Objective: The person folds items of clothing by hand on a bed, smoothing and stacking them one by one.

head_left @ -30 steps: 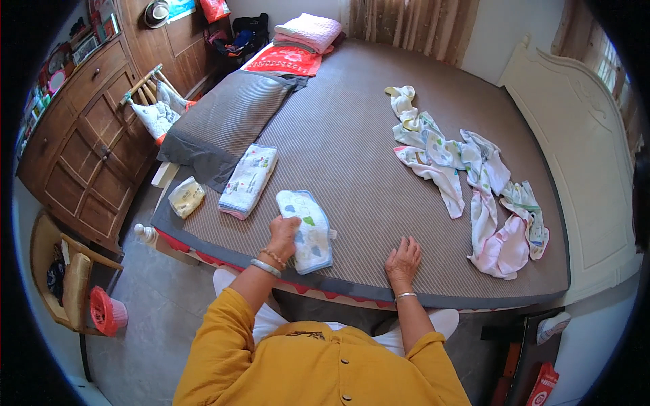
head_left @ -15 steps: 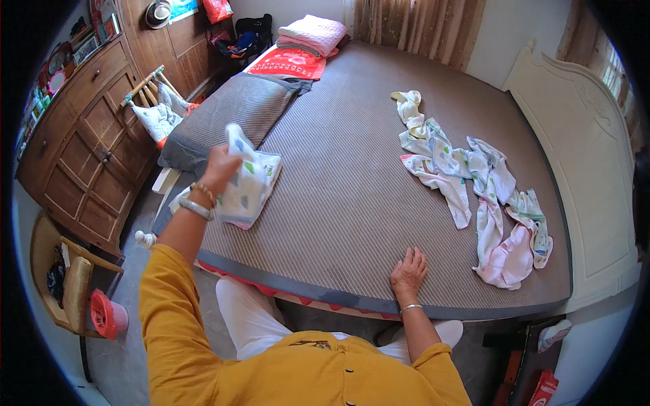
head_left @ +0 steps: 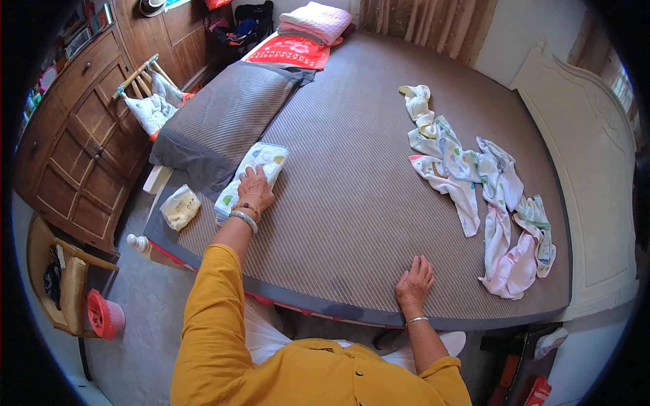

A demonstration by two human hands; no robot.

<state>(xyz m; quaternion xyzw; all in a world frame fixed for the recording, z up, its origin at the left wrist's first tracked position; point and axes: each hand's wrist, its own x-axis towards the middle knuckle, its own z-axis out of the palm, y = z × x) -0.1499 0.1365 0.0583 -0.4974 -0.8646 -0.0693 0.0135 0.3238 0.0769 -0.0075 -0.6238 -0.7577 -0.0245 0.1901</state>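
Nearest, the right hand (head_left: 414,283) rests palm down on the striped grey-brown mattress (head_left: 345,176) by its front edge, fingers loosely extended and holding nothing. A little farther and to the left, the left hand (head_left: 256,191) lies on top of the folded patterned cloths (head_left: 271,158) — fingers unclenched, touching the upper cloth. A cream packet (head_left: 181,208) sits just beside that stack. Loose, crumpled cloths (head_left: 497,177) trail across the right side — well apart from both hands. At the far end, a pink quilt (head_left: 316,21) lies folded.
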